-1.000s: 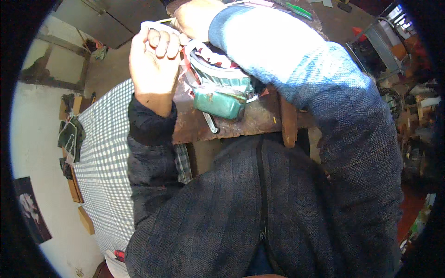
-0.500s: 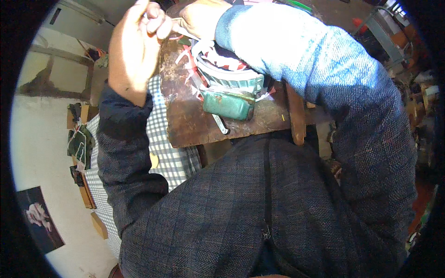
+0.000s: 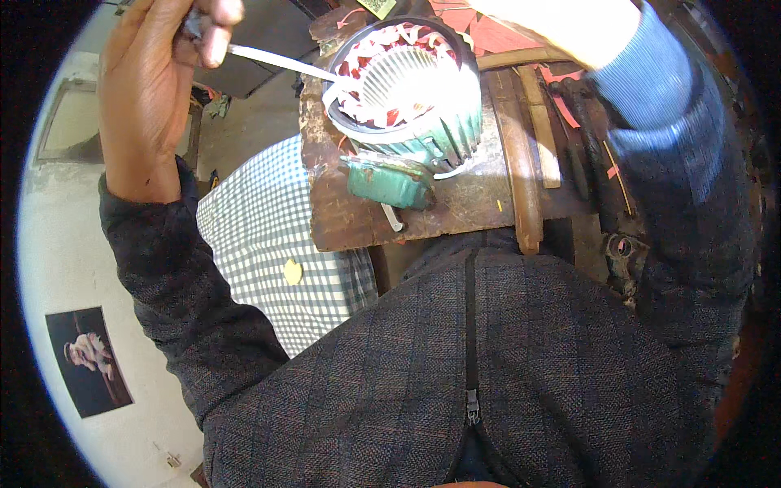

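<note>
While the left hand (image 3: 159, 89) up at ten o'clock has its fingers pinched on a white tape strip (image 3: 277, 62) from the green motor stator (image 3: 403, 89) on the tabletop (image 3: 455, 203), lacing looks underway, next needing steady tension; can't tell the right hand's (image 3: 561, 24) grip.

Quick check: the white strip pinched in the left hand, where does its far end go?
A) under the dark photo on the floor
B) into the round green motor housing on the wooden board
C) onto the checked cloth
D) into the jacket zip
B: the thin white strip runs taut from the left hand to the rim of the round green motor housing, among its windings.
</note>
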`<state>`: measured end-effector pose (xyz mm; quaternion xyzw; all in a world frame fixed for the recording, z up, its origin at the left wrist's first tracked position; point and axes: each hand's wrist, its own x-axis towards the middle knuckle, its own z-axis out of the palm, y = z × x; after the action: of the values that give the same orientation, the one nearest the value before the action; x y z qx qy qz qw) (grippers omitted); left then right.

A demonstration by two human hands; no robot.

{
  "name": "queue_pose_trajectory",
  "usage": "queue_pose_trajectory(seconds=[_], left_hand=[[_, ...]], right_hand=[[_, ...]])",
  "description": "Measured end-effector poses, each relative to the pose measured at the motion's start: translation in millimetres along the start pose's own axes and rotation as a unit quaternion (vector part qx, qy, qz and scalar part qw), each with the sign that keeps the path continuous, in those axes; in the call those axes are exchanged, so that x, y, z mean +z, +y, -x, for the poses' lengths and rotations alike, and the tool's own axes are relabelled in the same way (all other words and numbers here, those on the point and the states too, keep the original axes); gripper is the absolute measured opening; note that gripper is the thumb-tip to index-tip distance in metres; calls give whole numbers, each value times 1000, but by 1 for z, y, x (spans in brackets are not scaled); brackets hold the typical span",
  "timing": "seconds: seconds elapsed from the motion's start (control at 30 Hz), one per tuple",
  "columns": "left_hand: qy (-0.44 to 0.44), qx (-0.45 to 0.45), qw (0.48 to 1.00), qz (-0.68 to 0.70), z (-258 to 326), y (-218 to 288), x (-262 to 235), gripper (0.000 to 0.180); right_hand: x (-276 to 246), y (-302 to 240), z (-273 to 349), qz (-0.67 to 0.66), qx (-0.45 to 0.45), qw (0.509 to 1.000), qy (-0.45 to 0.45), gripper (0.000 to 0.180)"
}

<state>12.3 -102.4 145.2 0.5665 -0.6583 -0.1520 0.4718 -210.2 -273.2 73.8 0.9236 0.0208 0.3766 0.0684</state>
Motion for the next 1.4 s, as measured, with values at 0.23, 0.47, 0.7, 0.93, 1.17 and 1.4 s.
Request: queue_pose_trajectory(seconds=[0.23,0.47,0.7,0.93,1.17,1.4], left_hand=[[-90,-58,992,-73,-7,40,39,32],[-155,18,976,-154,-18,24,39,34],[-184,99,932,-295,-11,24,39,35],[-215,181,843,-459,-2,17,34,40],[-198,393,738,-511,2,-5,22,40],[-249,355,797,-420,-9,-6,18,30]], right_hand=[[1,3,44,-615,-19,784,79,25],[-5,14,49,-638,-14,750,177,29],[-46,-21,41,-220,96,960,144,19],[-48,-33,27,-317,124,927,156,20],[-48,-38,27,-97,81,989,78,26],[0,-39,24,-544,125,823,101,31]])
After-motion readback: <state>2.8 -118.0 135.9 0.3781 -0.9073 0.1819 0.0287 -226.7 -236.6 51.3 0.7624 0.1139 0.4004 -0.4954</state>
